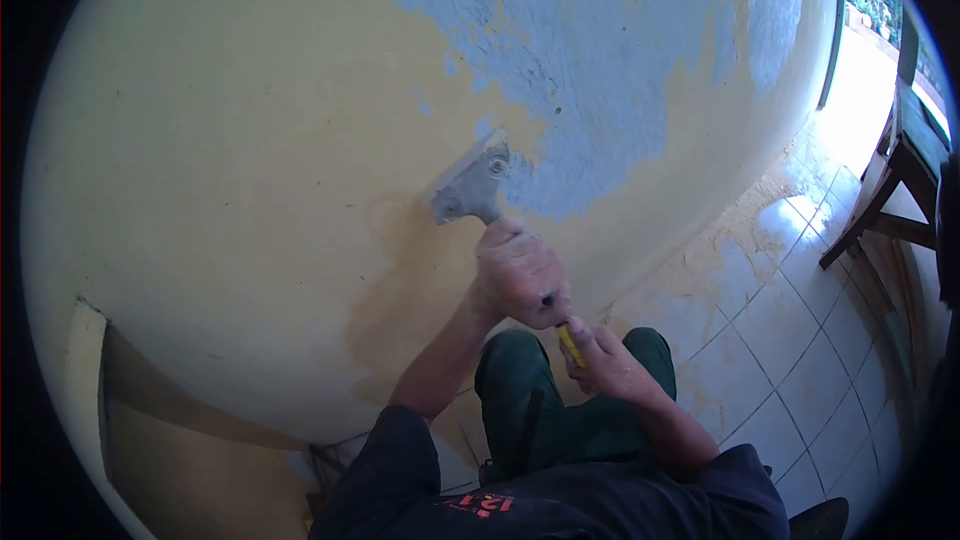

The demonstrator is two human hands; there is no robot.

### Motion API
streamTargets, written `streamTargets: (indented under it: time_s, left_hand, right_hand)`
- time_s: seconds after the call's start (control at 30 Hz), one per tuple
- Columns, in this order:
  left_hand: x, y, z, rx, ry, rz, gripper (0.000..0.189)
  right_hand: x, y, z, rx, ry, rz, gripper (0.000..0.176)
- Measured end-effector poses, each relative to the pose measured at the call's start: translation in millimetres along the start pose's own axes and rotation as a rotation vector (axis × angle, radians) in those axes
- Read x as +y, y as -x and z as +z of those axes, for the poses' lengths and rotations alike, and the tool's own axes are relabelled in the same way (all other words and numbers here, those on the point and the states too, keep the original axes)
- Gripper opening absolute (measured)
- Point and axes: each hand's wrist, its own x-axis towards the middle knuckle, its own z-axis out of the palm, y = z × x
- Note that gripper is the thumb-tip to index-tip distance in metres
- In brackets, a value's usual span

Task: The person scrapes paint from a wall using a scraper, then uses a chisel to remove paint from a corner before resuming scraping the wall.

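Note:
A wide metal scraper (468, 180) lies with its blade against the wall (300, 140), at the border of the cream paint and a patch of exposed blue (600, 70). My left hand (522, 275) is wrapped round the upper part of the scraper's handle, close to the blade. Lower down, my right hand (605, 360) grips the yellow end of the same handle. The fingers of both hands are closed, and pale dust covers the skin.
Pale tiles (770, 330) cover the floor, with dust and paint scrapings (715, 240) along the wall's base. A dark wooden chair (900, 170) stands at the right by a bright doorway. An opening's edge (90, 390) shows at the lower left.

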Motion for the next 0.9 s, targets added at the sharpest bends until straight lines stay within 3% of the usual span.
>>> streamTargets:
  time_s: [0.07, 0.13, 0.17, 0.23, 0.27, 0.33, 0.47, 0.53, 0.57, 0.6, 0.67, 0.73, 0.83, 0.9]
  left_hand:
    - [15.4, 4.9, 14.8, -0.071, 0.102, -0.018, 0.023]
    - [39.7, 17.5, 35.4, -0.202, 0.258, -0.054, 0.022]
    - [55.1, 18.1, 43.0, -0.176, 0.321, -0.045, 0.016]
    - [90.5, 23.6, 50.6, -0.182, 0.470, -0.046, 0.008]
    - [111.8, 31.0, 51.6, -0.213, 0.558, -0.054, 0.012]
    - [152.5, 62.2, 68.3, -0.204, 0.870, -0.162, 0.017]
    - [209.3, 108.9, 74.8, -0.433, 1.195, -0.283, 0.018]
    - [211.8, 119.2, 66.4, -0.524, 1.256, -0.332, 0.016]
    - [209.3, 124.0, 60.1, -0.522, 1.243, -0.394, 0.016]
    - [205.1, 128.2, 54.6, -0.519, 1.229, -0.454, 0.016]
    - [186.3, 140.8, 48.3, -0.479, 1.150, -0.470, 0.016]
    - [168.9, 153.2, 41.6, -0.434, 1.057, -0.698, 0.016]
    - [147.3, 164.6, 35.9, -0.328, 0.942, -0.860, 0.016]
    - [137.0, 163.3, 33.1, -0.272, 0.938, -0.888, 0.016]
  right_hand:
    - [16.6, 11.8, -7.5, 0.033, 0.032, -0.008, 0.049]
    - [39.2, 29.0, -14.2, 0.231, 0.043, -0.045, 0.046]
    - [56.5, 36.6, -19.6, 0.227, 0.048, -0.049, 0.046]
    - [91.6, 42.7, -35.4, 0.582, -0.048, -0.261, 0.041]
    - [97.2, 43.8, -44.8, 0.582, -0.055, -0.265, 0.041]
    - [107.5, 45.4, -64.2, 0.959, 0.215, -0.229, 0.038]
    - [166.6, -9.7, -119.4, 1.057, 0.092, -0.050, 0.036]
    - [205.6, -50.9, -131.7, 1.271, 0.644, -0.338, 0.036]
    - [206.1, -55.3, -133.0, 1.125, 0.423, -0.276, 0.032]
    - [207.7, -58.2, -132.2, 1.118, 0.412, -0.281, 0.032]
    - [171.1, -46.5, -110.1, 0.996, -0.184, -0.139, 0.037]
    - [173.3, -42.8, -118.3, 0.940, -0.211, -0.064, 0.035]
    - [174.5, -28.7, -123.5, 0.908, -0.106, -0.097, 0.029]
    - [155.1, -6.9, -108.1, 0.902, -0.264, -0.155, 0.037]
